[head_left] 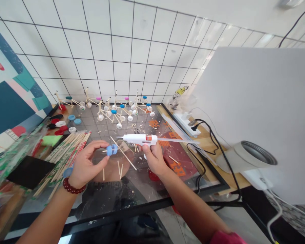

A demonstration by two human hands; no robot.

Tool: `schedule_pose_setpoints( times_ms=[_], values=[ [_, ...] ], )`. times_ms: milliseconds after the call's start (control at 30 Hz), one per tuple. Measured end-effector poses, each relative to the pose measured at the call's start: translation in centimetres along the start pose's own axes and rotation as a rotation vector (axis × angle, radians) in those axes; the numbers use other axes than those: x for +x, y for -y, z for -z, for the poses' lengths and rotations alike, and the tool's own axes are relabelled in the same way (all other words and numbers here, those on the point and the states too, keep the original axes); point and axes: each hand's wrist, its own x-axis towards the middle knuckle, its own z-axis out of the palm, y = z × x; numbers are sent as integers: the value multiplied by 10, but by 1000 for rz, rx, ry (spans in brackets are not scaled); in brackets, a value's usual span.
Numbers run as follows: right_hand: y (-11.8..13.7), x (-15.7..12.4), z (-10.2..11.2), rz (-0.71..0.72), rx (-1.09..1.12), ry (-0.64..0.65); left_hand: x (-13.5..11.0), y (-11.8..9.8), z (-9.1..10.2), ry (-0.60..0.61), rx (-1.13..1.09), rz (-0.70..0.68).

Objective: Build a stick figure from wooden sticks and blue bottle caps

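My left hand [84,164] is closed, with thumb and fingertips pinching a pair of blue bottle caps [113,149] joined by a thin stick. Wrapped round the handle of a white hot glue gun [137,139] is my right hand [156,159]. The gun's nozzle points left, above the caps and apart from them, and a clear glue stick [175,140] sticks out of its back. A long thin wooden stick [125,156] shows between the two hands. Short stick pieces [120,168] lie on the glass tabletop below.
Several small stick-and-cap models [114,112] stand along the tiled wall. Wrapped chopsticks [66,152], a black square [31,171] and loose caps [63,128] lie at the left. A power strip [185,123], black cable [225,157] and white cylindrical object [246,156] are at the right.
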Motion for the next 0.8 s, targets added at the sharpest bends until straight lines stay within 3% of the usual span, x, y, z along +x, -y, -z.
schedule_pose_setpoints(
  times_ms=[67, 200, 367, 433, 633, 800],
  values=[
    [5, 0, 1, 34, 8, 49, 0, 4, 1, -5, 115, -126],
    [12, -1, 0, 87, -27, 76, 1, 9, -1, -62, 262, -250],
    [12, 0, 1, 113, -62, 82, 3, -3, -5, -117, 363, -423],
    [13, 1, 1, 111, -62, 84, 2, -11, -6, -121, 359, -390],
    [16, 1, -1, 42, -77, 108, 2, -22, -10, -133, 209, -109],
    [14, 0, -1, 66, -86, 95, 1, -20, -11, -120, 195, -54]
  ],
)
